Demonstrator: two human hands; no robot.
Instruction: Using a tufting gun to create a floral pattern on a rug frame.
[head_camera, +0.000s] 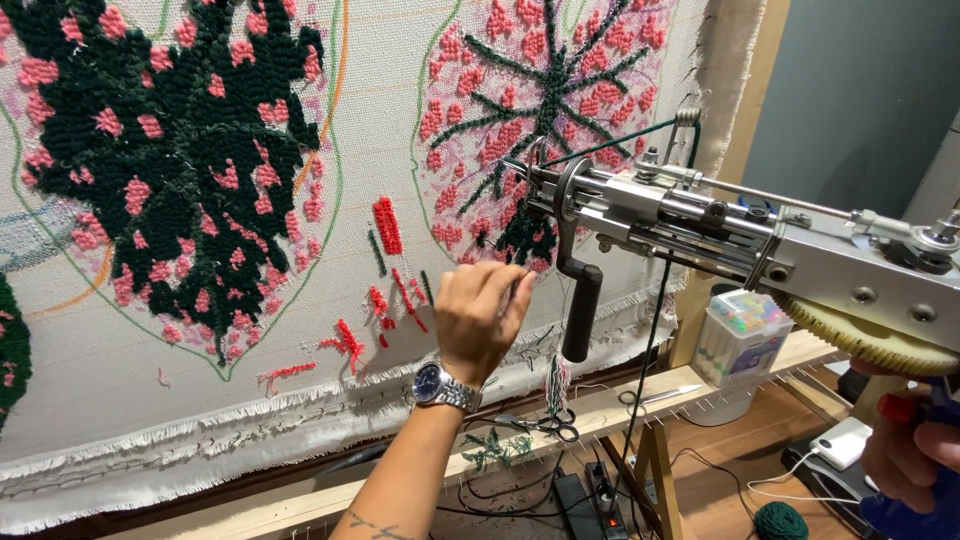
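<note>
Two leaf shapes tufted | left one (170, 150) full, right one (545, 120) part-filled, dark patch unfinished | your left hand (480, 318), fingers curled, on the cloth (380, 110) below the tufting gun (720, 235) tip | right hand (915, 445) wrapped round its blue grip.

A silver metal tufting gun (700, 225) stretches in from the right, its needle tip against the stretched white tufting cloth (380, 150) at a dark green tufted patch; its black front handle hangs downward; dark green yarn feeds through a wire loop on top.
</note>
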